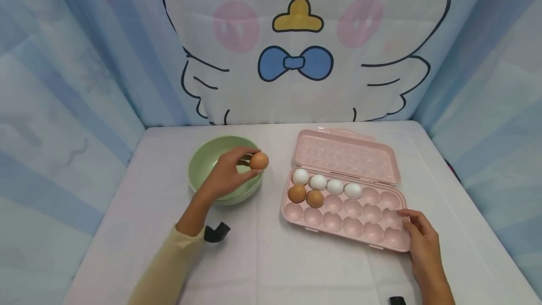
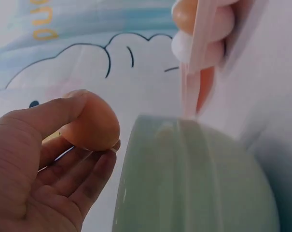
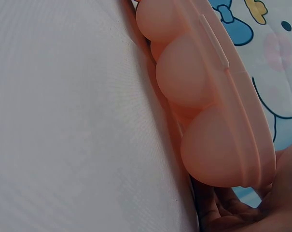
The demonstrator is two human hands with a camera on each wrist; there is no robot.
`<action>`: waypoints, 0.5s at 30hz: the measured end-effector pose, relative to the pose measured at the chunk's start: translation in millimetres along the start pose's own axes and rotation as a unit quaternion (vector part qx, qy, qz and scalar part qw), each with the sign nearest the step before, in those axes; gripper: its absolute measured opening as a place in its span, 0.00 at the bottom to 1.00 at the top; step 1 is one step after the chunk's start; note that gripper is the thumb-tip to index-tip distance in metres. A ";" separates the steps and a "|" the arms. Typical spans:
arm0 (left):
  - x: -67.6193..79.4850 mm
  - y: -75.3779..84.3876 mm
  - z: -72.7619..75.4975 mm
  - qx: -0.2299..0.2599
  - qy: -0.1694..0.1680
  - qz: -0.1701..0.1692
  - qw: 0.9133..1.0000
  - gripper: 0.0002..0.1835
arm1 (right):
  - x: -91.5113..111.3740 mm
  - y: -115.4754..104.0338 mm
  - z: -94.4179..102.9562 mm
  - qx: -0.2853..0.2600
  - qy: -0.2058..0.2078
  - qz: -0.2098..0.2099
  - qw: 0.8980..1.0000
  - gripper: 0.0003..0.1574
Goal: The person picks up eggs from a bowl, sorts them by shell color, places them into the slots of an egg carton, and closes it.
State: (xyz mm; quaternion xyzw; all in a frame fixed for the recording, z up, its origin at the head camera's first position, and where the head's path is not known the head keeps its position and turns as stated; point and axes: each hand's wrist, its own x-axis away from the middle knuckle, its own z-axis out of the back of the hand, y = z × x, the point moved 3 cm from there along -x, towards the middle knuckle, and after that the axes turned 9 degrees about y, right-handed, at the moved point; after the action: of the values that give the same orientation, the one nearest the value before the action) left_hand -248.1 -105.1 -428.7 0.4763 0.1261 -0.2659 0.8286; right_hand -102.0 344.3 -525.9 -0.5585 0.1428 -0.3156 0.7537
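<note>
My left hand point(image 1: 226, 173) pinches a brown egg point(image 1: 259, 161) between thumb and fingertips, above the right rim of a green bowl point(image 1: 202, 166). In the left wrist view the egg point(image 2: 93, 123) shows beside the bowl's outer wall point(image 2: 194, 179). My right hand point(image 1: 425, 239) grips the right end of a pink egg tray point(image 1: 353, 225), its fingers partly hidden under that end in the right wrist view. Several white eggs point(image 1: 335, 187) sit in the tray's back row. Two brown eggs point(image 1: 314, 198) fill the left end of the middle row.
The tray's lid point(image 1: 345, 154) lies folded back behind it. A white cloth covers the table point(image 1: 271, 267). Behind stands a curtain point(image 1: 296, 98) printed with a cartoon bird, and blue curtains point(image 1: 55, 154) hang at both sides.
</note>
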 end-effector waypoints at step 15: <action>-10.0 25.6 -45.6 0.051 -0.038 -0.023 0.998 0.26 | -0.2 0.2 1.0 -0.001 -0.005 -0.009 1.000 0.23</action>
State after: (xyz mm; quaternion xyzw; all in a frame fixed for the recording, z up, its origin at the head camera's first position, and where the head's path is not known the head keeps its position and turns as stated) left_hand -240.0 -52.5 -429.0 0.5044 0.0918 -0.3090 0.8010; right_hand -101.6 345.3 -525.8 -0.5619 0.1339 -0.3194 0.7512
